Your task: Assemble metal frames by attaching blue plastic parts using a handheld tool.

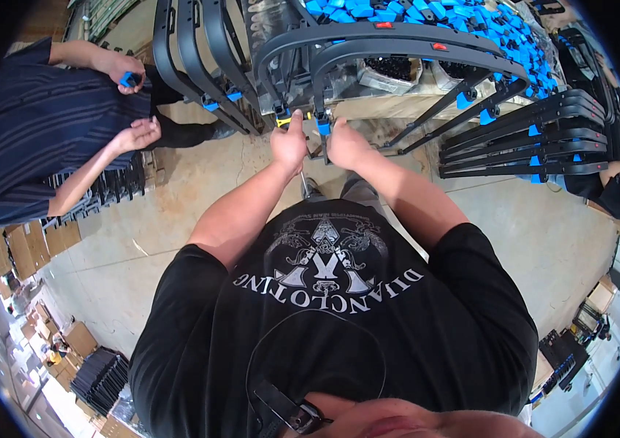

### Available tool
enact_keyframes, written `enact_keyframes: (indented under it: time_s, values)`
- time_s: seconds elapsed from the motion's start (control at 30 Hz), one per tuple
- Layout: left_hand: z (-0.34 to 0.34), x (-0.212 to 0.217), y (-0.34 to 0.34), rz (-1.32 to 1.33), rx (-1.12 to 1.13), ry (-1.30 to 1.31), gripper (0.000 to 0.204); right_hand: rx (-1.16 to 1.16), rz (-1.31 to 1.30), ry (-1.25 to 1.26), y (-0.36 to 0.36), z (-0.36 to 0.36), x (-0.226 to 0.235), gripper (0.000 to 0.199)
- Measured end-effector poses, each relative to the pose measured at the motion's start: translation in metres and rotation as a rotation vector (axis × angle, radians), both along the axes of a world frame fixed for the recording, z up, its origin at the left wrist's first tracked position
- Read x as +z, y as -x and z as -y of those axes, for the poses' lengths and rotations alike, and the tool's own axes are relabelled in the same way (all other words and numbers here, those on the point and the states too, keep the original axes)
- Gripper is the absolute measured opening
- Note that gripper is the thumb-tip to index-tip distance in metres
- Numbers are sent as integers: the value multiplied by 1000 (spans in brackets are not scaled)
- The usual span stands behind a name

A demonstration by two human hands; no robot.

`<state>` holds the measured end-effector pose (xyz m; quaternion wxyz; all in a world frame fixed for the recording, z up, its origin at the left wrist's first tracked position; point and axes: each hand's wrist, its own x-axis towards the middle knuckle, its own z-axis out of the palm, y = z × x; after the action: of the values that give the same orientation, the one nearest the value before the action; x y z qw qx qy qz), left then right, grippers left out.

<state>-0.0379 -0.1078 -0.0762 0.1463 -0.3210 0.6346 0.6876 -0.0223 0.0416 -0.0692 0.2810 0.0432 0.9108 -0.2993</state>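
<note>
My left hand is closed round a yellow-and-black tool, its thumb up; the tool's exact kind is hard to make out. A thin metal rod shows below that fist. Close beside it, my right hand is closed at the lower end of a curved black tubular frame, next to a blue clip on its leg. What lies inside the right fingers is partly hidden. A red piece sits on the frame's top bar. A similar black frame stands just behind it.
Blue plastic parts are heaped on the bench beyond. Small black parts fill a box. More black frames stand at left and right. A co-worker at left holds a blue-and-black piece. Cardboard boxes stand behind.
</note>
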Motion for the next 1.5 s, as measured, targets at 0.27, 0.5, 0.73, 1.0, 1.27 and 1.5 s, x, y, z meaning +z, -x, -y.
enact_keyframes:
  time_s: [0.27, 0.5, 0.73, 1.0, 1.27, 1.5]
  values:
    - [4, -6, -2, -26, 0, 9, 49, 26, 43, 149, -6, -3, 24, 61]
    - [10, -5, -7, 25, 11, -13, 48, 120, 61, 75, -14, -4, 22, 69]
    - [13, -21, -15, -105, -70, -78, 33, -66, -78, 278, -44, -5, -40, 70]
    - [4, -66, -39, -247, -303, 428, 24, -130, -41, 215, -54, 2, -12, 64]
    - [14, -101, -35, -364, -265, 372, 25, -428, 458, 595, -32, 2, 102, 47]
    - [17, -50, -43, -245, -167, 78, 22, -708, 336, 832, -39, -15, 39, 15]
